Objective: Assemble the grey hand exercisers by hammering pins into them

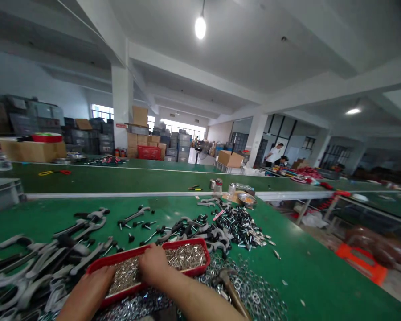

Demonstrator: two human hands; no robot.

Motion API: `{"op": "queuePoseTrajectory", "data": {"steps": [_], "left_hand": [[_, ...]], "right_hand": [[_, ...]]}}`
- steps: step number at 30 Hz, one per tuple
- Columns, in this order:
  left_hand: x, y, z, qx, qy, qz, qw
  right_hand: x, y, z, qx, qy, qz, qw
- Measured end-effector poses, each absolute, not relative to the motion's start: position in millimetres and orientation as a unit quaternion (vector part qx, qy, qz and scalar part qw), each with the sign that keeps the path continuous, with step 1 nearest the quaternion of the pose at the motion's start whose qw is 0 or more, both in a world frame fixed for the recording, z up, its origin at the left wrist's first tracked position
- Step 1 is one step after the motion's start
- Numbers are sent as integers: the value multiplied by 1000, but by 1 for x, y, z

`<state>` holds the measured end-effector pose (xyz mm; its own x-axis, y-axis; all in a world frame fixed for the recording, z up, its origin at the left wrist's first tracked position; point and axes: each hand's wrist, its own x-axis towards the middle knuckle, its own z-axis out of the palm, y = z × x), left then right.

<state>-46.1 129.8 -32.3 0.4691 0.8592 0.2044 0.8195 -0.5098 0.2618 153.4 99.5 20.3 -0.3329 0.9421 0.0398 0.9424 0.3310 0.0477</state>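
A red tray [183, 272] full of small silver metal pieces lies on the green table [304, 267] right in front of me. My right hand [153, 265] rests inside the tray with its fingers curled down into the pieces. At the tray's near left corner is my left hand [90, 290], its fingers bent over the rim and the pieces. What either hand grips is hidden. Silver washers [254, 292] are spread under and to the right of the tray, with a hammer [229, 285] lying on them.
Grey metal clamp parts [36, 263] are piled to the left. A heap of black-and-silver screws [237, 225] lies behind the tray, with a small metal bowl [247, 199] further back. Long green tables, cardboard boxes and crates fill the hall. Two people stand far right.
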Motion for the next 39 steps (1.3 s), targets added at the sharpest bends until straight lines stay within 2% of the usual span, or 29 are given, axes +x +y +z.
{"op": "queuePoseTrajectory", "data": {"steps": [4,9,12,16,21,28,39], "left_hand": [[-45,120,-24,844,484,215,83],[-59,62,12,809,511,280,80],[-73,15,24,820,489,271,122],[-81,-44,32,824,474,245,188],[-46,-67,30,849,430,212,224],[6,-57,3,925,364,99,39],[20,-56,-9,955,272,81,-86]], "right_hand": [[154,85,24,-593,-804,-9,40],[154,86,25,-604,-777,76,163],[166,74,22,-594,-755,143,237],[192,2,21,-580,-730,208,296],[205,-88,6,-540,-756,219,297],[201,-95,-23,-493,-829,112,241],[198,-100,-37,-472,-853,51,216]]}}
